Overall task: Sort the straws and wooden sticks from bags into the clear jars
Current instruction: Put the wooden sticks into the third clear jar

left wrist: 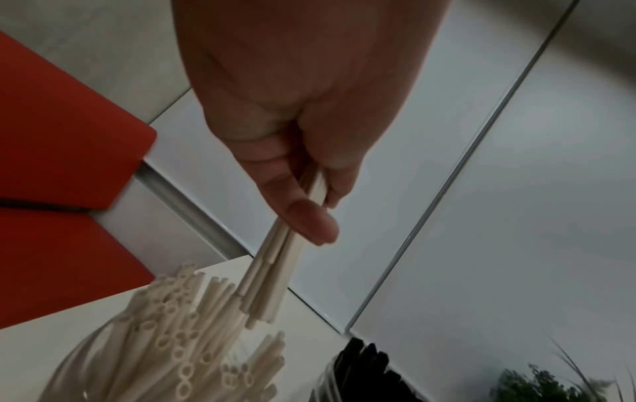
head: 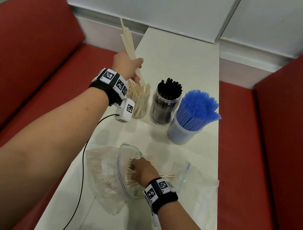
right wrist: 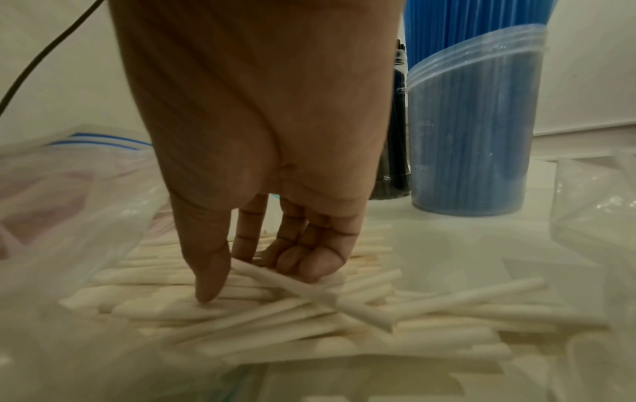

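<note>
My left hand (head: 132, 66) grips a bundle of cream straws (head: 126, 39) and holds it tilted just above a clear jar (head: 139, 103) that is partly filled with the same straws. In the left wrist view the thumb and fingers of this hand (left wrist: 320, 206) pinch the bundle (left wrist: 268, 283), whose lower ends hang over the jar's straws (left wrist: 172, 348). My right hand (head: 139, 169) reaches into an open zip bag (head: 120, 172) near the front. Its bent fingers and thumb (right wrist: 258, 277) close on pale wooden sticks (right wrist: 309, 323) lying in a pile.
A clear jar of black straws (head: 165, 105) and a taller tub of blue straws (head: 187, 124) stand right of the cream jar. Another bag of pale sticks (head: 98, 165) and an empty bag (head: 182, 169) lie on the white table (head: 177, 62). Red benches flank it.
</note>
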A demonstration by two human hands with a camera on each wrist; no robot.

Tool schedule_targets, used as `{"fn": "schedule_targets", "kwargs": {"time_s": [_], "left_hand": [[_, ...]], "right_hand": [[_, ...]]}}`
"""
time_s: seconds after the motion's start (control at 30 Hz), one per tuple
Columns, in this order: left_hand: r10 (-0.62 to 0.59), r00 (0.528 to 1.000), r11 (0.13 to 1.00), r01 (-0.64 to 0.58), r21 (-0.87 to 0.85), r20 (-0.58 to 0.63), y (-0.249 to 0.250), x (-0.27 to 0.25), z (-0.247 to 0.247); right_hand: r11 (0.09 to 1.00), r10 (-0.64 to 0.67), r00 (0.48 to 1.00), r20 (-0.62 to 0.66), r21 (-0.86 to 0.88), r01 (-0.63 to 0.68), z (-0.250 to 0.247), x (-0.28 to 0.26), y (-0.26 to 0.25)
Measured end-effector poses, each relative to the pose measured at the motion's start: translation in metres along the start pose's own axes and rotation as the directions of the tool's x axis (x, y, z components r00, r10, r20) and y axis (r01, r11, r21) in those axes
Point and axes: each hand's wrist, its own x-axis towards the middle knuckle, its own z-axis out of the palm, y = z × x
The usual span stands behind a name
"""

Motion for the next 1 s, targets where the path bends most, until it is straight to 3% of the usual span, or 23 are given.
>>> {"fn": "schedule_targets", "kwargs": {"time_s": [0.33, 0.57, 0.63, 0.73, 0.9, 1.0], "left_hand": [[0.053, 0.995, 0.994, -0.061, -0.093, -0.086, 0.009, 0.006, 0.0], [-0.049, 0.998, 0.982, 0.041, 0.183, 0.041, -0.029, 0.0, 0.013], [-0.047, 0.995, 0.949, 0.017, 0.315, 0.085, -0.038, -0.002, 0.014], [0.023, 0.994, 0.917, -0.064, 0.393, 0.107, -0.037, -0.003, 0.012], [0.126, 0.991, 0.924, -0.105, 0.369, -0.034, -0.017, 0.001, 0.009], [0.267, 0.96, 0.93, -0.233, 0.286, -0.085, -0.015, -0.002, 0.011]], "right_hand": [[1.0, 0.015, 0.999, 0.028, 0.025, -0.016, 0.0, 0.002, 0.002], [0.992, -0.019, 1.0, -0.004, -0.125, 0.018, 0.003, 0.003, -0.005], [0.985, -0.036, 0.999, -0.02, -0.167, 0.032, 0.006, 0.003, -0.005], [0.975, -0.042, 0.998, -0.039, -0.221, 0.033, 0.009, 0.003, -0.006], [0.954, -0.033, 0.998, -0.044, -0.3, 0.018, 0.012, 0.007, -0.007], [0.942, -0.031, 0.998, -0.058, -0.334, 0.01, 0.013, 0.009, -0.007]]}}
